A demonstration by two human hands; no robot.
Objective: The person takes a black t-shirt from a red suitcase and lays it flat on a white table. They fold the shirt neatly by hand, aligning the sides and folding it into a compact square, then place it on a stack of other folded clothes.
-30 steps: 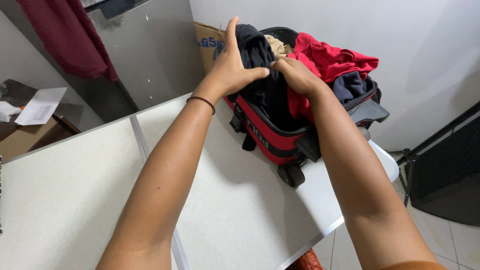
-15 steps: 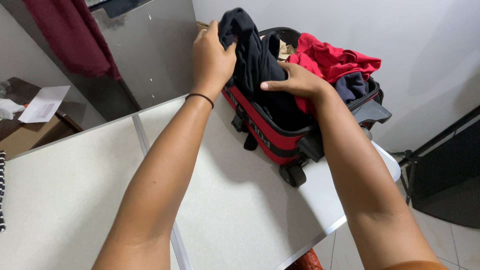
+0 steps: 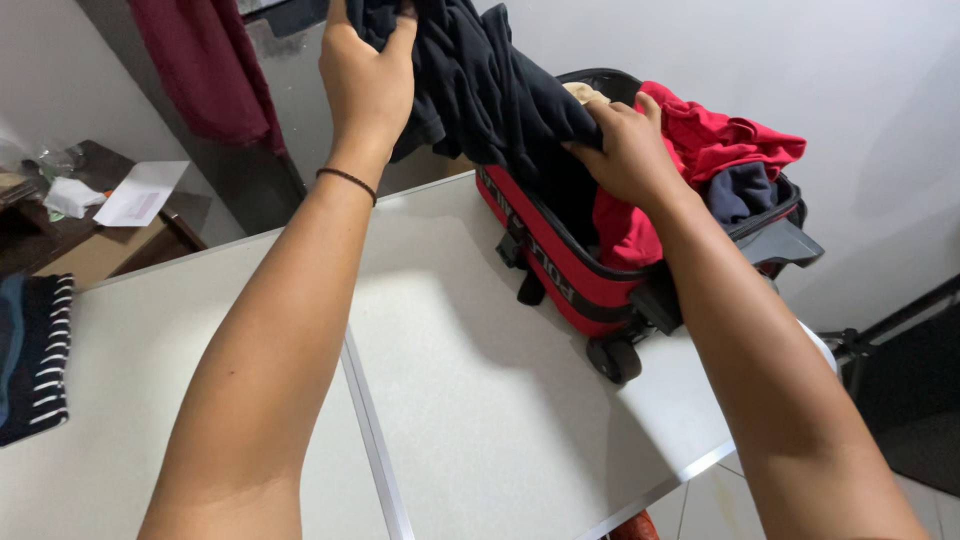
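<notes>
A red wheeled suitcase (image 3: 560,270) lies open on the far right of a white table (image 3: 480,400), stuffed with clothes. My left hand (image 3: 365,75) grips the upper end of a dark navy garment (image 3: 490,90) and holds it raised above the case. Lower down on the same garment, my right hand (image 3: 630,150) clutches the cloth at the suitcase's opening. A red garment (image 3: 720,140) and a dark blue one (image 3: 745,190) spill from the case beside that hand.
A striped dark cloth (image 3: 35,350) lies at the table's left edge. Behind it stands a brown side table with white papers (image 3: 140,195). A maroon cloth (image 3: 205,70) hangs on a grey panel. Black stand legs (image 3: 900,320) cross the tiled floor at right.
My left hand closed on the navy garment and lifted it up and left, out of the suitcase. My right hand shifted to grip the garment lower down. The view swung right.
</notes>
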